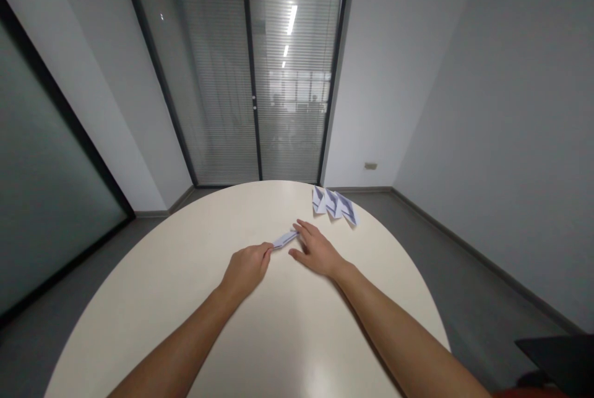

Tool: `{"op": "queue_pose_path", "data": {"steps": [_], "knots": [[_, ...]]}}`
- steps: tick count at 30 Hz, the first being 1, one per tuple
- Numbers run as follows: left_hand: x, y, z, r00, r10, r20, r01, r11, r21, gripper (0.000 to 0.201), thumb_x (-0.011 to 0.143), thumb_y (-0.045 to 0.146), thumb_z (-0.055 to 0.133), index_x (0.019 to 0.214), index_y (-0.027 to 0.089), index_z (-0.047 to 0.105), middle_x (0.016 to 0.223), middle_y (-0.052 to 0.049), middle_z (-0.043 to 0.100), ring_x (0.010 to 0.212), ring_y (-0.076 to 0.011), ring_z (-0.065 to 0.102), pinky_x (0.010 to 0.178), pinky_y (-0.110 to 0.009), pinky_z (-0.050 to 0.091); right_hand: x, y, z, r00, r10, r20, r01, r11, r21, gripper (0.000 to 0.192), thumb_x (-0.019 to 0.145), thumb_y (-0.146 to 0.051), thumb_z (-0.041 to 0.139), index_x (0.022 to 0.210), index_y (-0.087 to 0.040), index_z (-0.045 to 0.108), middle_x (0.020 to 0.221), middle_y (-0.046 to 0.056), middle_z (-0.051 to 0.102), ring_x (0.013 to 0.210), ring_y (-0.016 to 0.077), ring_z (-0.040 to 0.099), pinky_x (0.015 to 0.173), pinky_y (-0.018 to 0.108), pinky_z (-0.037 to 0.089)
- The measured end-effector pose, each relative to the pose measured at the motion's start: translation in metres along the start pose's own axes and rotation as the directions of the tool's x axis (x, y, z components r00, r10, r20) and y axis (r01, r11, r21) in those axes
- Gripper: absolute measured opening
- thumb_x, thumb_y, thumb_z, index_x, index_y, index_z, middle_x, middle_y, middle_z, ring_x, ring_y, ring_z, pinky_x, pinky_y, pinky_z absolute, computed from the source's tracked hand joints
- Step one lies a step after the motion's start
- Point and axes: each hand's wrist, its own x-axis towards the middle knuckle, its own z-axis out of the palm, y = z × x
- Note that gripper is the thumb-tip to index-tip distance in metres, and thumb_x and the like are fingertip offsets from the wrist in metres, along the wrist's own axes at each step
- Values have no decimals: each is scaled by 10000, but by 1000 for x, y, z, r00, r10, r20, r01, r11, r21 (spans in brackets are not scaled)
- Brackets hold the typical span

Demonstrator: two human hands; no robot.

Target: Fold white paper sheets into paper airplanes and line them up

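A narrow strip of folded white paper slants between my two hands, just above or on the tabletop; I cannot tell which. My left hand pinches its near left end between thumb and fingers. At the other end, my right hand touches the paper with its fingertips, the fingers stretched and the thumb held apart. Three folded paper pieces with pointed corners lie in an overlapping row beyond my right hand, close to the table's far edge.
The round cream table spreads under both arms. Past its far edge stands a glass door with blinds, beside a white wall with a socket. A dark object, perhaps a chair part, sits at the lower right.
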Motion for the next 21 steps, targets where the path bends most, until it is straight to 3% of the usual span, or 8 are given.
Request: {"op": "queue_pose_path", "data": {"steps": [3,6,12,18,21], "knots": [[2,2,-4,986,-161,-47,163,986,36,293,1007,327,419,1077,255,694,881,-52,772,784,-236,726,690,-302,493,1,-1,1,992,92,-86,-90,995,30,752,884,-381,591,1531,-122,310,1615,165,253,1479,274,255,1193,442,283],[7,2,-7,961,-254,-114,247,967,-70,243,981,330,473,1024,254,699,913,-44,772,817,-225,720,697,-284,477,2,-7,2,977,149,-152,-142,988,52,750,877,-332,576,1535,-120,287,1600,167,279,1466,275,277,1189,445,291],[27,1,9,907,-387,-165,287,857,-428,206,923,342,559,1065,222,650,1028,-61,751,921,-221,706,813,-310,511,2,-29,2,998,60,-26,-57,993,106,769,857,-363,624,1515,-93,332,1527,187,420,1378,296,437,1155,440,345],[35,11,20,921,-384,-65,250,710,-658,320,927,392,536,1170,187,571,1134,-115,713,867,-200,721,748,-306,556,1,-42,4,996,10,93,-13,999,40,1018,748,-527,752,1545,-92,292,1593,242,267,1428,376,353,1149,512,323],[31,19,17,942,-333,-43,234,743,-627,317,960,426,479,1156,199,583,1083,-99,733,927,-210,715,810,-322,546,0,-37,6,998,6,67,-7,1000,14,983,750,-506,755,1533,-101,320,1586,245,283,1419,364,375,1136,497,344]]}}
